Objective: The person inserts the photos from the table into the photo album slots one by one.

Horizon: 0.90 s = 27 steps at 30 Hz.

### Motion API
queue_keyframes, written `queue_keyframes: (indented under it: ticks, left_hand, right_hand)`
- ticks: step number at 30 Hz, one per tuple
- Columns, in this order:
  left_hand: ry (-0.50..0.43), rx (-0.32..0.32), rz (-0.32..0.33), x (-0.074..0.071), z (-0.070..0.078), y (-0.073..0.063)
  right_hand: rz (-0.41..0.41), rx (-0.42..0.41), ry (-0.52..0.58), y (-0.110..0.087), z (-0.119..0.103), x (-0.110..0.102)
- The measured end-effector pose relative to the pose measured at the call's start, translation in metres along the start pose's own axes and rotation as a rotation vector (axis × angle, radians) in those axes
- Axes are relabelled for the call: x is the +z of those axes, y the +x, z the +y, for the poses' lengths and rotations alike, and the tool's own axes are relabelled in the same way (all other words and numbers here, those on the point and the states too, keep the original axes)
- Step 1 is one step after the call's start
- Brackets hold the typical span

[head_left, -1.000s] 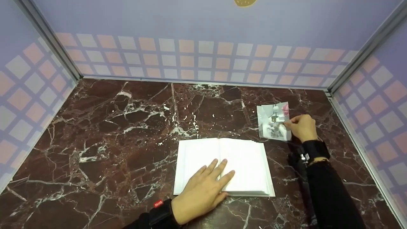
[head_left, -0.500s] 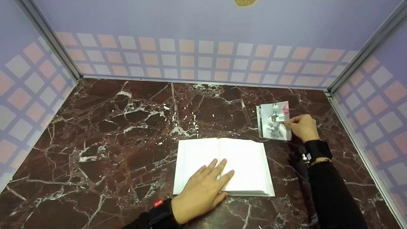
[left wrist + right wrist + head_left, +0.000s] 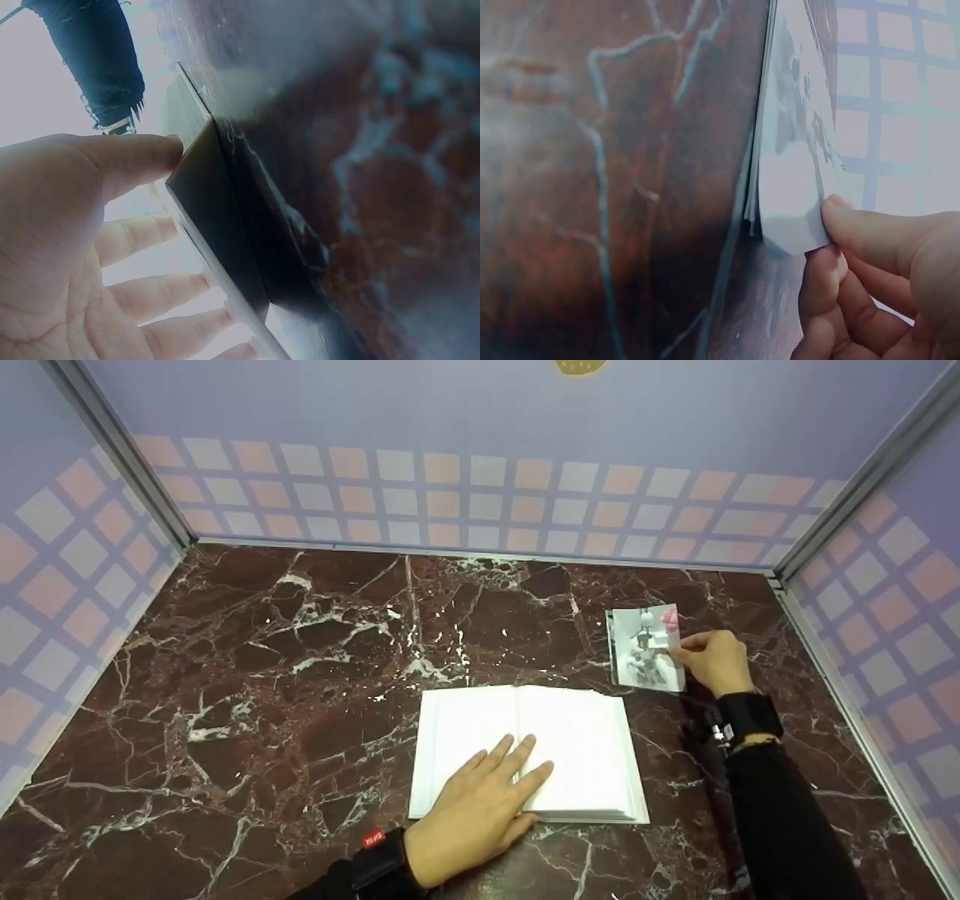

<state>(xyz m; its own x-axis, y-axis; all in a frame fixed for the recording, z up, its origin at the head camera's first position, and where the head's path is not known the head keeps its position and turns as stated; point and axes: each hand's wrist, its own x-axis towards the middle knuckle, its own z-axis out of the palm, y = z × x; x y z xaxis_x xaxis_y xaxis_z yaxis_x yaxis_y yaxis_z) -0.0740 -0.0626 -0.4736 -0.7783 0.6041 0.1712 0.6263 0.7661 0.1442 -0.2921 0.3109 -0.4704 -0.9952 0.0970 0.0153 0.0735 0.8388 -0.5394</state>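
An open book (image 3: 577,735) with blank white pages lies at the front middle of the table. Across its lower part rests my left hand (image 3: 469,817), fingers spread straight over the pages near the centre fold. The left wrist view shows the left thumb (image 3: 142,161) at the book's lower edge. To the upper right, a small stack of photo cards lies on the table. My right hand (image 3: 716,660) pinches the right edge of the top photo card (image 3: 645,652), grey-white with a pink patch, between thumb and fingers. In the right wrist view the pinched card (image 3: 791,187) bends up slightly at its near edge.
The tabletop (image 3: 262,720) is dark red marble with white veins. A lilac back wall (image 3: 480,495) with pink and white squares encloses it, along with a left wall (image 3: 67,547) and a right wall (image 3: 900,585).
The top photo card has shifted slightly against the cards beneath it, its top edge lifting and then coming lower. My right hand keeps its pinch. The left hand has not moved.
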Motion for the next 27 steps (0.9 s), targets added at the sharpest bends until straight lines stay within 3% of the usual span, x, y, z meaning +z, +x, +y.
queue_keyframes:
  ticks: [10, 18, 27]
  left_hand:
    - [0.011, 0.011, 0.009, 0.000, -0.001, 0.001]
    - [0.006, 0.010, 0.004, -0.001, 0.000, 0.001]
    - [-0.002, 0.006, -0.012, -0.001, 0.002, 0.002]
  right_hand:
    - [-0.019, -0.027, 0.004, -0.004, -0.008, -0.013]
    - [-0.025, -0.079, 0.055, -0.014, -0.028, -0.031]
    - [-0.044, -0.133, 0.126, -0.022, -0.053, -0.036]
